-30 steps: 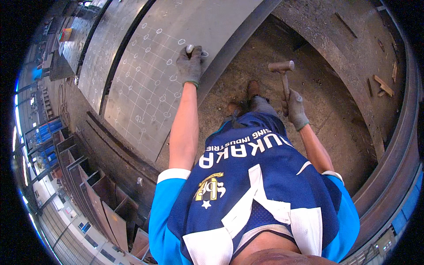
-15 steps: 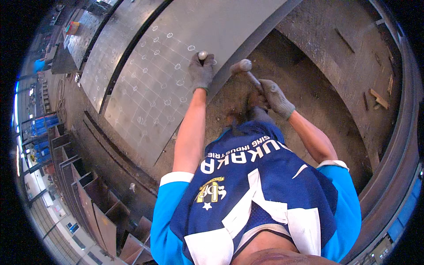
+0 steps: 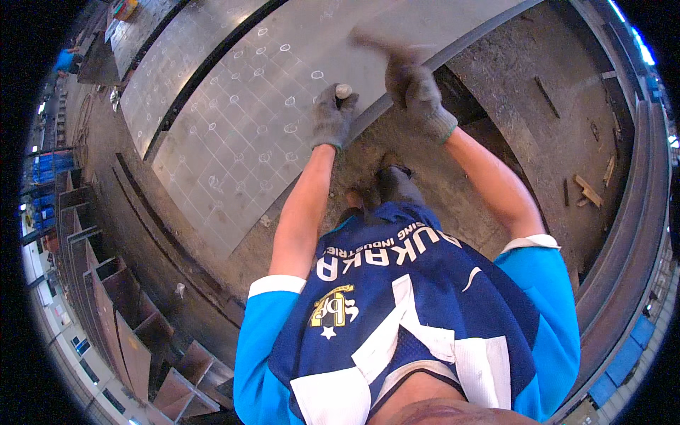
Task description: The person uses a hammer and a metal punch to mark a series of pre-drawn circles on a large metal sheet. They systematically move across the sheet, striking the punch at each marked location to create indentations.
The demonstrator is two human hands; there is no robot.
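Observation:
My left hand (image 3: 329, 120), in a grey knitted glove, is closed around an upright metal punch (image 3: 343, 91). Only the punch's round, shiny top shows; its lower end is hidden. Beneath it lies a large grey steel plate (image 3: 205, 191), marked with white grid lines and small circles at their crossings. My right hand (image 3: 423, 103), also gloved, grips a hammer (image 3: 375, 42) by its handle. The hammer is raised above the plate, up and to the right of the punch, apart from it. Motion blurs its head and the fingers on it.
More marked plates (image 3: 152, 95) lie to the left, past a dark gap. Steel compartments (image 3: 127, 297) stand at the lower left. Wood scraps (image 3: 588, 191) lie on the dirty floor at right, near a long curved steel beam (image 3: 623, 212). Another person's blue sleeve (image 3: 65, 58) shows far left.
My right hand has swung the hammer up and away from me, over the plate. My left hand keeps hold of the punch near the plate's edge. The whole view has shifted slightly.

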